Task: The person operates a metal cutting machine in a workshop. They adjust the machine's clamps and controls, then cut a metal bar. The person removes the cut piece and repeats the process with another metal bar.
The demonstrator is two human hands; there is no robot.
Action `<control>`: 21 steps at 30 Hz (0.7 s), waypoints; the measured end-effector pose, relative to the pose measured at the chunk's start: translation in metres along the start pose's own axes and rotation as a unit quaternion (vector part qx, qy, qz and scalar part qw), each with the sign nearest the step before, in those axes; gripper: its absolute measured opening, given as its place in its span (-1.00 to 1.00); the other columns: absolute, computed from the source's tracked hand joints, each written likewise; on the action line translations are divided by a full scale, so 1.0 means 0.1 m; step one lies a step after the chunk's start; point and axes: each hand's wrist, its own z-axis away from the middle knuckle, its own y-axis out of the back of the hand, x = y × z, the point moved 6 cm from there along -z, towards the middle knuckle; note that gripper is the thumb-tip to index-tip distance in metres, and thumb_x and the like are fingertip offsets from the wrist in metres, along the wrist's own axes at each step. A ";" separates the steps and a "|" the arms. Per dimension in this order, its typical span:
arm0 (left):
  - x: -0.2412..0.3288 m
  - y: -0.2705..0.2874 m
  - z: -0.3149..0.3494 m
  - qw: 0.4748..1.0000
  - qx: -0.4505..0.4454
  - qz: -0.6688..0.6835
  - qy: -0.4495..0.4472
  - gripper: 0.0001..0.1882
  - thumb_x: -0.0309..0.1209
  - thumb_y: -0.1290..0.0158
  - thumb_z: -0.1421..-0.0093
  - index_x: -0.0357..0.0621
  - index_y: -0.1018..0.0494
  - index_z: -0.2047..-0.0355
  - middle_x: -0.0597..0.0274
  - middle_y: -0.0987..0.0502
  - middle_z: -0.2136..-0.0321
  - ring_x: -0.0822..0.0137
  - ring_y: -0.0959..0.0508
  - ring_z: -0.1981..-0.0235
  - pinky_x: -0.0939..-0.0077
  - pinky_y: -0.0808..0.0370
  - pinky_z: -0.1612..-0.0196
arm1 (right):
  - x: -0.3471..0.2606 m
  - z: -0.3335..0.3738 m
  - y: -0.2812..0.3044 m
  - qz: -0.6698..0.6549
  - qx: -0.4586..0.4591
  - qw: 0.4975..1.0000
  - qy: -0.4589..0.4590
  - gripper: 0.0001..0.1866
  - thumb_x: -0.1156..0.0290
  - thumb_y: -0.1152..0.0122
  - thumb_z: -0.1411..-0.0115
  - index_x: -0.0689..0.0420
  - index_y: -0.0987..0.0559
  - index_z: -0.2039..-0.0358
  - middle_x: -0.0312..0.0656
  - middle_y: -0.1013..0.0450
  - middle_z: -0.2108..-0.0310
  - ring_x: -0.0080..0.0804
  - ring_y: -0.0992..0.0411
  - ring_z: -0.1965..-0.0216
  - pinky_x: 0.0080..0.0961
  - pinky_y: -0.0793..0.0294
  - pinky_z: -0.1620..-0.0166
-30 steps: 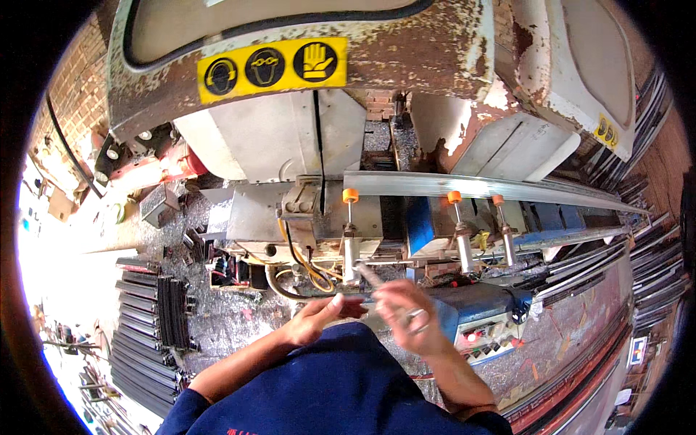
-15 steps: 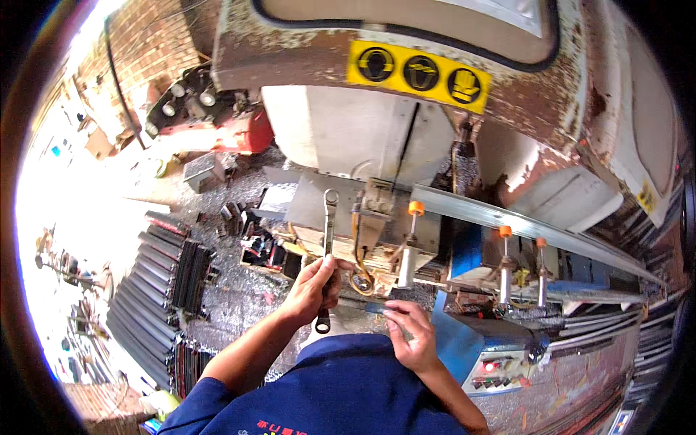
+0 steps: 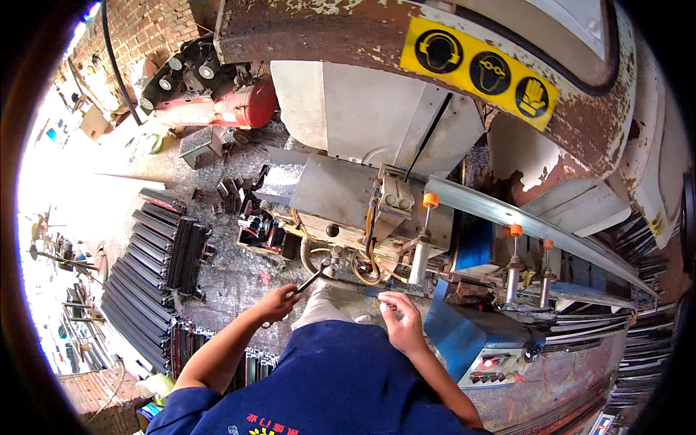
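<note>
My left hand (image 3: 278,304) is closed round a ring spanner (image 3: 310,280), which slants up to the right; its lower ring end shows below the hand. Just beyond the spanner's tip are the pipe fittings along the machine's (image 3: 326,185) front edge. My right hand (image 3: 403,322) is held up by the machine's front, fingers loosely bent and thumb a little apart, with nothing visible in it. A thin bar (image 3: 355,288) at the machine's front lies close to its fingertips; whether they touch, I cannot tell.
Orange-capped clamps (image 3: 431,200) stand along a long metal profile (image 3: 522,217) at right. Below them is a blue control box (image 3: 464,326). Dark profiles (image 3: 145,290) are stacked on the left floor. A red compressor tank (image 3: 254,104) stands farther back. Overhead is a rusty cover with a yellow safety label (image 3: 478,69).
My left hand has moved left and lower, and the spanner has swung from upright to a slant. The right hand has shifted slightly upward. The view has also moved and tilted.
</note>
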 end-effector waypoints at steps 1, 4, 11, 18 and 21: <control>0.05 -0.01 -0.17 0.998 0.024 -0.023 -0.052 -0.64 -0.10 0.03 -0.33 -0.13 -0.44 0.10 -0.11 -0.58 0.39 -0.03 -0.60 0.34 0.14 -0.48 0.24 | 0.16 -0.04 -0.03 -0.031 0.013 0.999 -0.041 -0.82 0.52 -0.15 -0.24 0.27 -0.58 0.16 -0.13 -0.52 0.16 -0.42 -0.51 0.20 -0.55 -0.48 0.12; 0.18 -0.06 -0.60 0.991 0.034 -0.063 -0.114 -0.61 -0.04 0.09 -0.34 -0.05 -0.48 0.09 -0.12 -0.59 0.37 -0.21 -0.57 0.27 0.04 -0.47 0.18 | 0.85 -0.24 -0.16 -0.125 0.041 0.980 -0.146 -0.79 0.44 -0.11 -0.31 0.23 -0.56 0.09 -0.28 -0.50 0.17 -0.57 -0.44 0.22 -0.61 -0.43 0.13; 0.34 -0.13 -1.39 0.957 -0.047 -0.184 -0.219 -0.58 0.06 0.09 -0.31 0.04 -0.52 0.16 -0.07 -0.59 0.39 -0.15 -0.58 0.31 0.01 -0.50 0.23 | 1.92 -0.80 -0.42 -0.128 0.118 0.957 -0.233 -0.72 0.41 -0.05 -0.33 0.21 -0.53 -0.01 -0.30 -0.52 0.16 -0.54 -0.43 0.11 -0.60 -0.33 -0.05; 0.25 -0.08 -1.61 0.943 -0.093 -0.177 -0.265 -0.55 0.12 0.11 -0.30 0.06 -0.48 0.12 -0.06 -0.60 0.38 -0.14 -0.59 0.30 0.00 -0.51 0.27 | 2.21 -1.00 -0.75 -0.212 0.021 0.924 -0.319 -0.76 0.28 -0.15 -0.32 0.18 -0.57 0.17 -0.24 -0.59 0.21 -0.53 -0.49 0.17 -0.54 -0.36 -0.01; 0.30 -0.08 -1.68 0.940 -0.096 -0.154 -0.289 -0.54 0.12 0.11 -0.30 0.07 -0.47 0.10 -0.07 -0.60 0.37 -0.15 -0.59 0.30 0.00 -0.51 0.26 | 2.23 -1.03 -0.79 -0.201 -0.009 0.923 -0.328 -0.76 0.29 -0.21 -0.29 0.19 -0.56 0.16 -0.16 -0.61 0.25 -0.48 -0.52 0.22 -0.51 -0.42 0.06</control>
